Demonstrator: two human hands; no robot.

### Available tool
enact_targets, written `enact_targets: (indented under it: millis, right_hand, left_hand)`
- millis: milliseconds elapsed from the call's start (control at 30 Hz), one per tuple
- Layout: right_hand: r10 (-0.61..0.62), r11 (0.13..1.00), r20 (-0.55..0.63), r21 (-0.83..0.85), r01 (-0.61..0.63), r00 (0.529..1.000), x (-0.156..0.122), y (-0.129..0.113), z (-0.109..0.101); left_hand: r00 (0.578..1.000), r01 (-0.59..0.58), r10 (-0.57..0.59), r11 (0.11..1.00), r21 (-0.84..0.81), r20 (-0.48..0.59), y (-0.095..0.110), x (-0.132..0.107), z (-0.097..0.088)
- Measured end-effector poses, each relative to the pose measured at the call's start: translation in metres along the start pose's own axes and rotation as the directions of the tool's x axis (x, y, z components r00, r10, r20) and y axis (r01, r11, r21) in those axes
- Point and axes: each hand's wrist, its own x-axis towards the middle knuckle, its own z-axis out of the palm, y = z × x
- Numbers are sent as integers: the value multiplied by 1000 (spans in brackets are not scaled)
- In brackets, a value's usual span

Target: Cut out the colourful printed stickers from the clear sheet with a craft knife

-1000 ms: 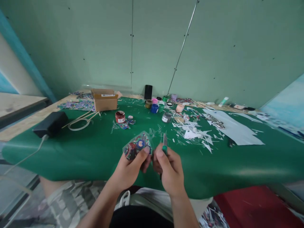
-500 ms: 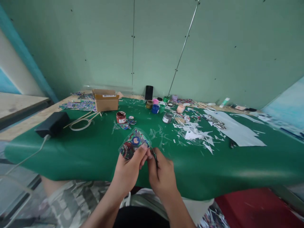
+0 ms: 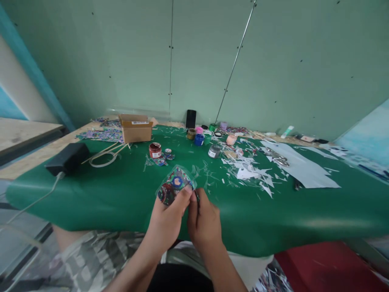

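My left hand pinches a colorful laminated picture piece with a clear film margin, its thumb lying across the lower right part. Round blue and dark red shapes show on the piece. Against its right edge, my right hand is closed around dark-handled scissors, mostly hidden by the fingers. The two hands meet above the front of the green table cover. Just beyond them lie clear film scraps and a jar of dark red paint.
Several paint jars stand farther back. White paper scraps and a white sheet with metal scissors on it lie to the right. At left are a cardboard box, a black power adapter and a coiled white strip.
The laminated piece and my left hand have shifted slightly right. My right fingers have closed in further around the scissors, hiding more of them.
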Motion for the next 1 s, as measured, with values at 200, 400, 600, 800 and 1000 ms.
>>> enact_targets:
  millis: [200,400,600,800,1000]
  right_hand:
    - [57,997,-70,-44,-60,996,1,-6,4]
    - [65,997,-76,-24,-67,995,2,-5,5]
    - [55,998,-70,13,-54,996,1,-6,1]
    - [53,998,-71,23,-51,996,0,-9,-1]
    - [66,998,-51,28,-64,997,-3,-7,-1]
  left_hand:
    - [999,-40,41,999,-6,30,-1,-3,-1]
    - [998,-48,48,999,2,43,1,-4,1]
    - [995,-51,49,999,19,85,2,-5,-2]
    - [987,-65,57,997,52,150,7,-9,-5]
    - [986,-49,41,998,45,163,6,-10,-6]
